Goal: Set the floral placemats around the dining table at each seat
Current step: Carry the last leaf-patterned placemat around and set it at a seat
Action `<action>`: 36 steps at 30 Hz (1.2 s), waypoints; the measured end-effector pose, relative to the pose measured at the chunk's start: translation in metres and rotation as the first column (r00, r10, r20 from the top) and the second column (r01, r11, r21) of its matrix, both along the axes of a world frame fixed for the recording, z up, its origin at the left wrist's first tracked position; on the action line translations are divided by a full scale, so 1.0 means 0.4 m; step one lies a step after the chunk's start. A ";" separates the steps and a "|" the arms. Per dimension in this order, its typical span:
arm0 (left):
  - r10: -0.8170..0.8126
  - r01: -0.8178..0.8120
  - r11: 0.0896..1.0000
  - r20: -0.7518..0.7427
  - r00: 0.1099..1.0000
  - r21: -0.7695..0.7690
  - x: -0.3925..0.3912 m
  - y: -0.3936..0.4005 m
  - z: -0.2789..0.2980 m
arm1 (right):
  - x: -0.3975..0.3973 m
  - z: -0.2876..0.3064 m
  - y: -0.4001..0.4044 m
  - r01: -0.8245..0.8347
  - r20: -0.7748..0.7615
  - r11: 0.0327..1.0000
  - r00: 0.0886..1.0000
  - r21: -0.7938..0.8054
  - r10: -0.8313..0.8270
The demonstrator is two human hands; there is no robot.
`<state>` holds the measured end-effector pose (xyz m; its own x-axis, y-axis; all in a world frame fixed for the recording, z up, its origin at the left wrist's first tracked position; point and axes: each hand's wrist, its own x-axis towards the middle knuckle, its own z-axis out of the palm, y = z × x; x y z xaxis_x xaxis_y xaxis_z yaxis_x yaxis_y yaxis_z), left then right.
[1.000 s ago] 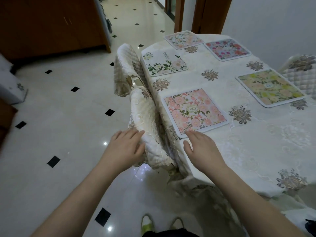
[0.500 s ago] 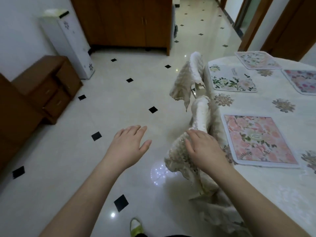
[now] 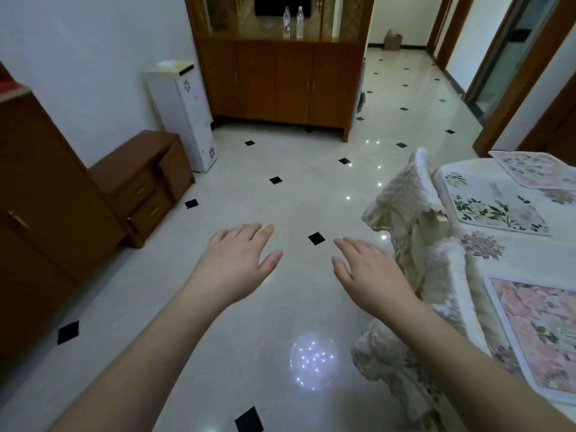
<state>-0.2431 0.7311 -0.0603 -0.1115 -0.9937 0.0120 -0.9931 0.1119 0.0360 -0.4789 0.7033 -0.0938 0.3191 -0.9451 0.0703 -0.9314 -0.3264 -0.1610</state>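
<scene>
The dining table (image 3: 486, 254), under a cream embroidered cloth, fills the right edge of the view. Three floral placemats lie flat on it: a pink one (image 3: 542, 332) nearest me, a white one with green leaves (image 3: 495, 204) behind it, and a pale one (image 3: 536, 169) at the far corner. My left hand (image 3: 237, 263) and my right hand (image 3: 367, 275) hover over the floor to the left of the table. Both are empty with fingers spread, touching nothing.
Two chairs with cream lace covers (image 3: 408, 201) stand against the table's left side. A wooden sideboard (image 3: 280, 79) lines the far wall, with a white cabinet (image 3: 184, 113) and a low drawer unit (image 3: 146, 182) at the left. Glossy tiled floor (image 3: 280, 188) stretches ahead.
My view has swung left, away from the table toward the room. My right hand has come off the chair cover, and both hands now hang over the floor.
</scene>
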 end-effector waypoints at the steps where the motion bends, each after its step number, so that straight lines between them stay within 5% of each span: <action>1: -0.004 0.004 1.000 -0.007 1.000 -0.002 0.004 -0.017 0.005 | 0.008 0.005 -0.016 0.001 0.001 1.000 1.000 0.003 -0.001; 20: -0.097 0.097 0.995 -0.006 0.995 0.034 -0.157 -0.530 -0.023 | -0.109 0.019 -0.490 0.061 0.040 0.996 0.997 0.064 -0.064; 36: -0.082 0.083 0.996 -0.039 0.996 0.028 0.088 -0.934 -0.104 | 0.148 -0.040 -0.912 0.011 0.030 0.993 0.999 0.114 -0.015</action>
